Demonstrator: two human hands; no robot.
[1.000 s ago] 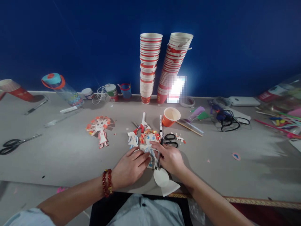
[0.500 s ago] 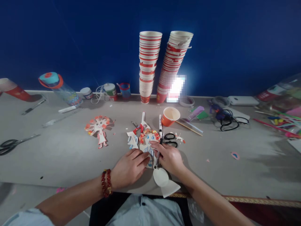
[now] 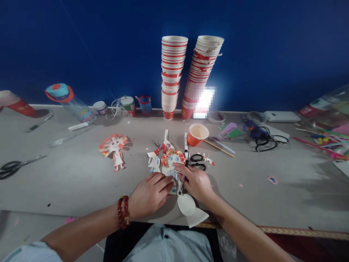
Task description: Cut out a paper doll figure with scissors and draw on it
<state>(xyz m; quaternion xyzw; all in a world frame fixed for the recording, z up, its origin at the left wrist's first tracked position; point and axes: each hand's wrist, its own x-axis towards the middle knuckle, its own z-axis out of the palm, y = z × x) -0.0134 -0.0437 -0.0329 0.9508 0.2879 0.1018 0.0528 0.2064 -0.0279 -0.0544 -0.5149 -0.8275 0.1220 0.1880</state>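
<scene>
A white paper cutout (image 3: 169,171) lies in front of me, bearing a doll drawn in blue with orange-red curled paper hair. My left hand (image 3: 149,193), with red bead bracelets at the wrist, holds the paper's lower left side, fingers bent together and thumb mostly hidden. My right hand (image 3: 197,180) rests on its right side, one fingertip touching the drawn face. A pen (image 3: 181,185) runs under the right fingers, in their grip. Just below lie a white paper disc (image 3: 187,205) and a white paper offcut (image 3: 196,217).
Black-handled scissors (image 3: 197,166), a white marker (image 3: 185,143) and an orange paper cup (image 3: 196,136) are close by. Tall cup stacks (image 3: 171,80) stand at the wall. Left are a finished-looking paper doll (image 3: 117,151), more scissors (image 3: 13,168) and a bottle (image 3: 72,103).
</scene>
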